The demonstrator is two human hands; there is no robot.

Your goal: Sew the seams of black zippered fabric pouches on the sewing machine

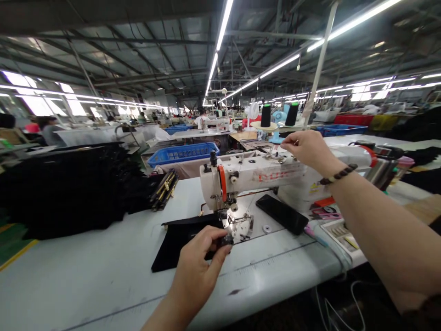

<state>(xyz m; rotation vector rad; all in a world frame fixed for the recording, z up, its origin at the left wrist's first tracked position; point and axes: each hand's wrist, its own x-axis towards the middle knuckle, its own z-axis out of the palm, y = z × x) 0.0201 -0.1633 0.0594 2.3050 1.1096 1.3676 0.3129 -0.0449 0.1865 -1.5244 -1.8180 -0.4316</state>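
Note:
My left hand (pixel 201 262) pinches a small dark, rounded piece (pixel 226 240) that looks like a bobbin, just in front of the needle area. Higher up, my right hand (pixel 305 146) is over the top of the white sewing machine (pixel 241 174), thumb and fingertips pressed together. Whatever is between them is too small to tell. A folded black fabric piece (pixel 172 243) lies left of the needle, partly behind my left hand. On the bed to the right are a silver disc like a bobbin (pixel 267 228) and a black phone (pixel 281 214).
Black fabric pieces (pixel 69 188) are piled at left beside several gold zippers (pixel 166 189). A blue basket (pixel 186 154) stands behind the machine. Black thread cones (pixel 265 116) rise at the back. At right are pink-handled scissors (pixel 325 214), a small tray (pixel 341 236) and a steel flask (pixel 382 168).

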